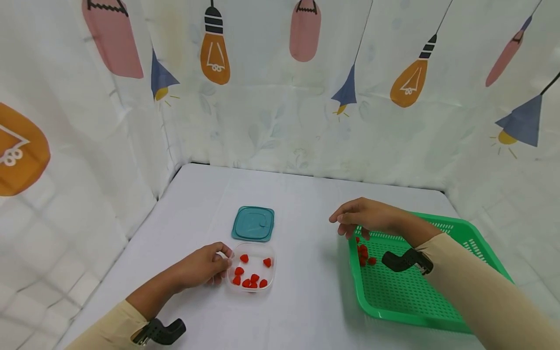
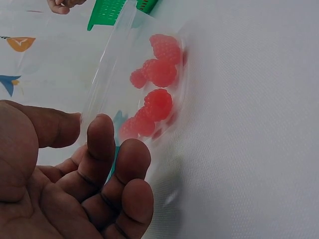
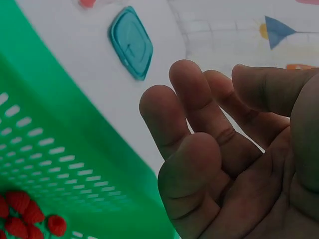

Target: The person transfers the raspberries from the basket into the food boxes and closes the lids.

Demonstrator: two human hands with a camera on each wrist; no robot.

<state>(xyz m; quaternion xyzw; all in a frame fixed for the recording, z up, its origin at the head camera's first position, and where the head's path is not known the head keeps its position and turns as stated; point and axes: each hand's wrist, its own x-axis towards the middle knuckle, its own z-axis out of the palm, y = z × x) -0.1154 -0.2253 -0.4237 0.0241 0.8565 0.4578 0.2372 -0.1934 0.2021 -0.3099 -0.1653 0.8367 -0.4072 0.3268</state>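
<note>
A clear plastic container [image 1: 272, 277] with several red raspberries [image 1: 254, 278] in it stands on the table. My left hand [image 1: 202, 266] pinches its left rim between thumb and forefinger; in the left wrist view the other fingers [image 2: 133, 159] curl loosely beside the wall. Over the left rim of a green basket [image 1: 365, 304] hovers my right hand [image 1: 365, 217], its fingers loosely bent and nothing held in them. More raspberries [image 3: 25, 214] lie in the basket's corner, below that hand. A teal lid [image 1: 253, 223] lies flat just behind the container.
The white-covered table [image 1: 302, 291] reaches back to a patterned curtain [image 1: 271, 112], which also hangs along the left and right sides. The basket takes up the table's right side, with its raised rim facing the container.
</note>
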